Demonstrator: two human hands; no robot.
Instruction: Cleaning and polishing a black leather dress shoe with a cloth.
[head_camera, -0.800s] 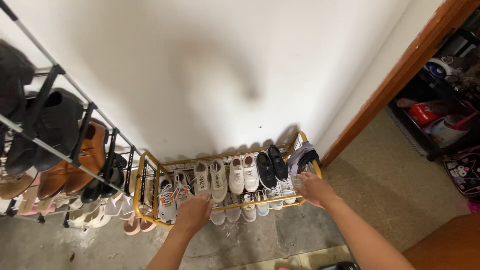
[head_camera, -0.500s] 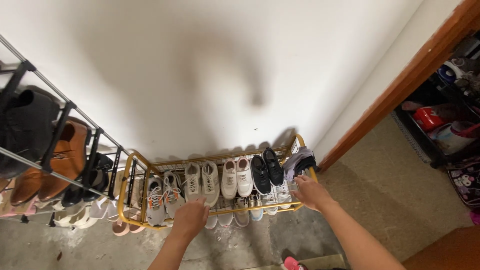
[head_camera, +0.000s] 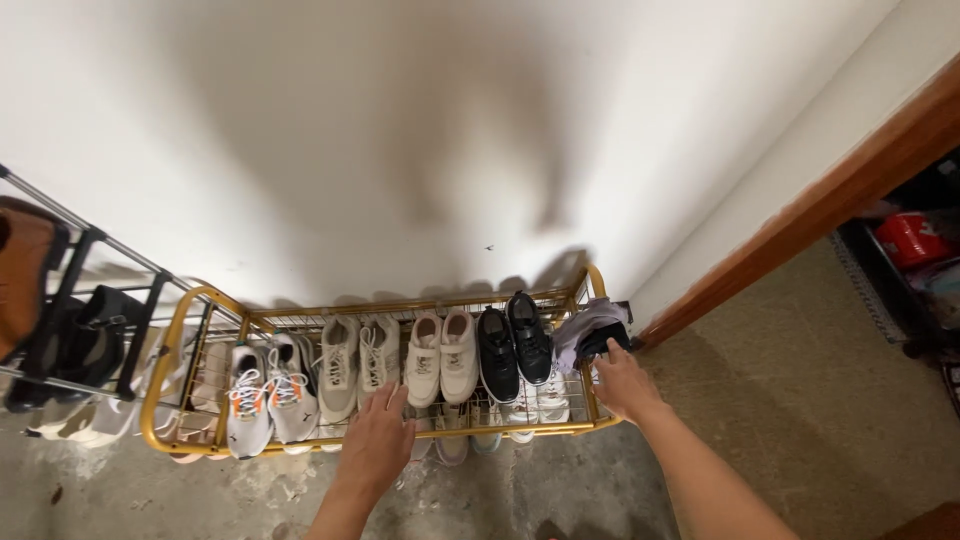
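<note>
Both hands lower on gold shoe rack, view shifted right

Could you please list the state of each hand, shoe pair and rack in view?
left hand: open, at the rack's front rail
right hand: open, by the cloth
gold wire shoe rack: standing against the wall, filled
black sneakers: paired on the top shelf
grey cloth: draped over the rack's right end
black shoe rack: upright, loaded

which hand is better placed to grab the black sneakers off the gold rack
Right. The right hand rests at the rack's end, nearest the black sneakers; the left hand sits before the beige pair.
</note>
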